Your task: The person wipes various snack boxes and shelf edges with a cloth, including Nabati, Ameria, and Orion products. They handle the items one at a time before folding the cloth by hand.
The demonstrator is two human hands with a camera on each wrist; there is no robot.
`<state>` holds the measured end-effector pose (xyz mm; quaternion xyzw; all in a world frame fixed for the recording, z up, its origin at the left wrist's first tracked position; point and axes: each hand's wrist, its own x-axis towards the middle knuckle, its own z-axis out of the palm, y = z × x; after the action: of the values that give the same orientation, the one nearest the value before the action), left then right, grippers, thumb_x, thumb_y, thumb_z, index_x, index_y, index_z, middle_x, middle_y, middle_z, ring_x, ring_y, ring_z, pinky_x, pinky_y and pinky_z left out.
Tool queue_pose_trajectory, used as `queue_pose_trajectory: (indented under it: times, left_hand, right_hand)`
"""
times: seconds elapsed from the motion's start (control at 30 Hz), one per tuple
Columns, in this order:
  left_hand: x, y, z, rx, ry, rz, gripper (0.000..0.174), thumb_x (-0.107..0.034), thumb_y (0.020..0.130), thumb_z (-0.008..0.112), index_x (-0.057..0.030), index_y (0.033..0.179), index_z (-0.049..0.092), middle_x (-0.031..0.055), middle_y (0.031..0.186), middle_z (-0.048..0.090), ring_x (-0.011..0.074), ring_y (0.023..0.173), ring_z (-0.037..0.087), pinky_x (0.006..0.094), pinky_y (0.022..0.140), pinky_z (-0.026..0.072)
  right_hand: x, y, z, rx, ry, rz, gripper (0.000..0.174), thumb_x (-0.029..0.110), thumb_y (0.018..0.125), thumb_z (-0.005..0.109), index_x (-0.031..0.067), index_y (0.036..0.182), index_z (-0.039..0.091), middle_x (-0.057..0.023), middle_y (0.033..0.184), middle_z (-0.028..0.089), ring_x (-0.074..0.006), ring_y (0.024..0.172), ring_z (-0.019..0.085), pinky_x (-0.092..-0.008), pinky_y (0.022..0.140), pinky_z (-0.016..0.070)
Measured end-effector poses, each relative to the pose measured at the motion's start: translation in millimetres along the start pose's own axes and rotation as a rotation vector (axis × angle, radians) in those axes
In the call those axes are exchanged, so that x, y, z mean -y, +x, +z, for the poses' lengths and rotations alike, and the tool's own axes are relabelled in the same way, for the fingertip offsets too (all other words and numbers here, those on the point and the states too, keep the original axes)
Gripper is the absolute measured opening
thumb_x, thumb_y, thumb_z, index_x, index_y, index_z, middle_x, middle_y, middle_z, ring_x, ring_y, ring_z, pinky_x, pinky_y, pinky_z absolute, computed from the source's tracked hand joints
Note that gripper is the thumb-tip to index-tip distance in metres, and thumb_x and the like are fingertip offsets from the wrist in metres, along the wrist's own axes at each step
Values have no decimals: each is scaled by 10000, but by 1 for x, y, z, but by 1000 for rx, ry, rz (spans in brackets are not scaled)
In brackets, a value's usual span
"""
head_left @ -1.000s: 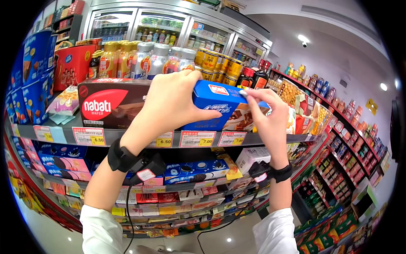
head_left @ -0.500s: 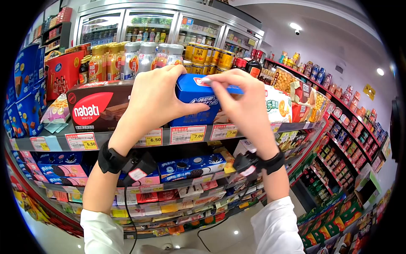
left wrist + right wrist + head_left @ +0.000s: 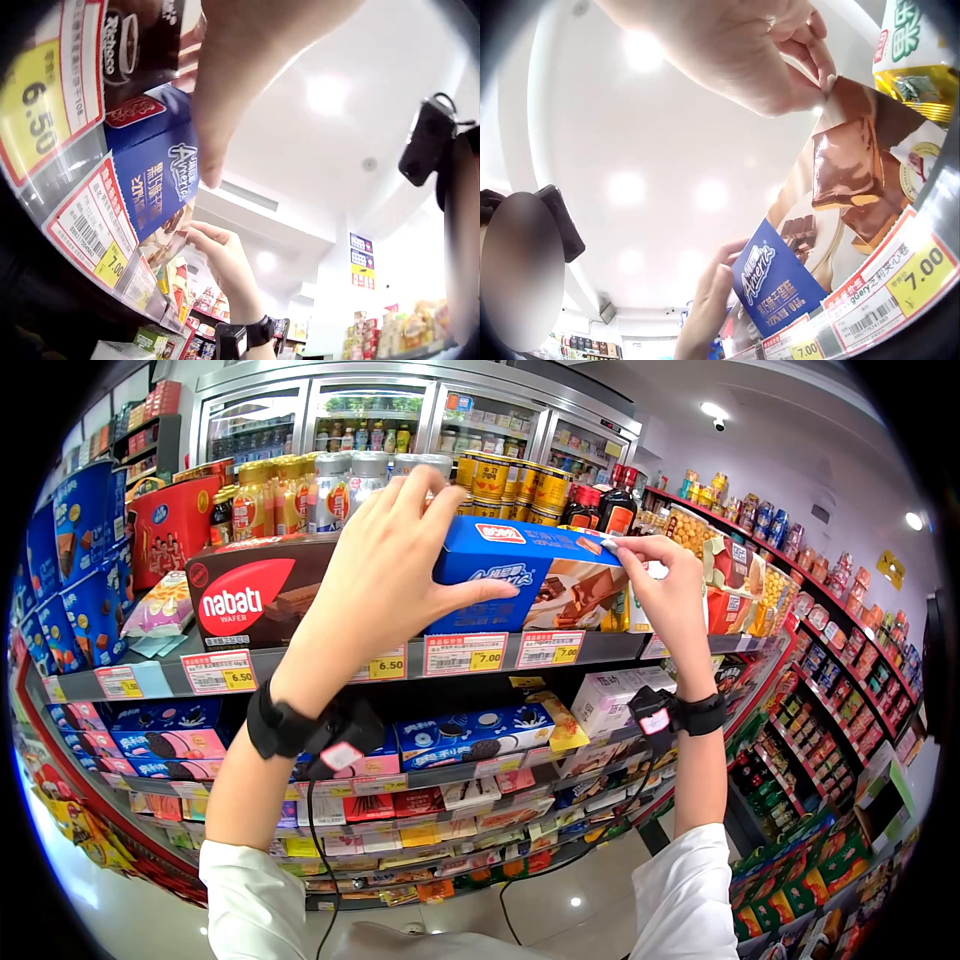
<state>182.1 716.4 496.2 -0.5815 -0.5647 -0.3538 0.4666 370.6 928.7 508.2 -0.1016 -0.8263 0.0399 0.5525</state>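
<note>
So on the head cam I'm seeing the long blue-and-brown cardboard America cake box (image 3: 555, 585) sitting at the front of a grey metal shelf (image 3: 605, 647). The bare left hand (image 3: 390, 565) is lying over the box's left end, thumb running straight along the front and fingers loosely spread above the top, so it's looking pretty relaxed. The bare right hand (image 3: 668, 585) is pinching the box's upper right corner, thumb and index about meeting. A dark brown cardboard nabati wafer box (image 3: 265, 595) is standing left of it, and round gold cans (image 3: 510, 485) are showing behind it.

Left wrist cam: I'm getting the left thumb pointing down beside the box's blue part. The fingertips are mostly hiding, so I can't tell how hard they're pressing.

Right wrist cam: the right hand is nipping the box's top edge, and a shiny white, green and gold packet (image 3: 915, 67) is standing just right of the box.
</note>
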Motion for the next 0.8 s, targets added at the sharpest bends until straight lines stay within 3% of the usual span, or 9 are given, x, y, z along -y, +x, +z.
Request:
queue_pose_trajectory:
  times: [0.07, 0.13, 0.17, 0.23, 0.3, 0.37, 0.43, 0.63, 0.8]
  left_hand:
    - [-13, -3, -20, -84, -7, 79, 309, -244, 823, 703, -23, 995, 571, 123, 975, 553, 338, 940, 535, 421, 825, 438]
    - [-36, -12, -51, -41, -26, 207, 110, -14, 690, 594, -25, 796, 565, 114, 861, 554, 324, 857, 540, 411, 742, 432]
    - [-51, -18, -67, 45, -174, 274, 94, -44, 599, 606, -51, 665, 539, 90, 746, 552, 292, 728, 535, 404, 651, 424]
    - [-68, -31, -86, 188, -658, 416, 108, -129, 685, 530, -82, 591, 558, 43, 635, 568, 226, 501, 476, 333, 455, 344]
    - [-84, -46, -97, 315, -1062, 306, 256, -193, 795, 459, -53, 617, 580, 76, 621, 593, 208, 452, 483, 335, 426, 344]
    - [-94, -72, -89, 336, -1296, 246, 176, -115, 700, 598, -15, 841, 566, 81, 689, 498, 219, 576, 472, 323, 532, 379]
    - [-102, -75, -106, 659, -1399, 67, 262, -257, 745, 599, -27, 723, 475, 98, 716, 395, 253, 681, 483, 359, 585, 410]
    - [-117, -73, -133, 695, -1238, -77, 206, -207, 879, 509, -9, 838, 546, 117, 845, 524, 264, 800, 555, 345, 685, 446]
    - [-123, -30, -158, 577, -1189, -42, 380, -97, 559, 582, 25, 917, 621, 20, 597, 499, 198, 482, 429, 304, 472, 317]
  right_hand:
    - [0, 0, -3, 4, -2, -22, 138, 52, 826, 675, -8, 939, 728, -125, 848, 709, -167, 738, 667, -280, 700, 514]
    - [1, -1, -4, 7, 4, -29, 135, 47, 826, 673, -12, 935, 726, -127, 848, 708, -177, 735, 669, -282, 705, 516]
    - [3, 0, -5, 12, -9, -29, 134, 47, 825, 673, -17, 932, 722, -131, 846, 707, -183, 738, 671, -285, 710, 517]
    - [-1, 1, -3, 5, -13, -29, 129, 49, 826, 670, -22, 923, 718, -134, 840, 704, -191, 739, 671, -287, 711, 517]
    - [-2, 2, -1, 3, -1, -24, 126, 48, 825, 666, -26, 916, 714, -137, 830, 700, -201, 734, 670, -287, 711, 515]
    - [-5, 4, 1, 9, -7, -49, 129, 45, 823, 664, -19, 921, 717, -140, 822, 696, -207, 727, 667, -290, 706, 512]
    - [-6, 5, 3, 3, -22, -60, 130, 45, 822, 661, -8, 923, 723, -138, 800, 686, -206, 712, 659, -296, 699, 508]
    - [-13, 9, 10, -22, -41, -103, 137, 41, 821, 660, 12, 935, 731, -127, 795, 677, -192, 703, 652, -291, 677, 495]
    - [10, 14, 13, -197, 31, -114, 127, 57, 850, 672, 35, 956, 737, -89, 868, 699, -155, 740, 648, -277, 702, 487]
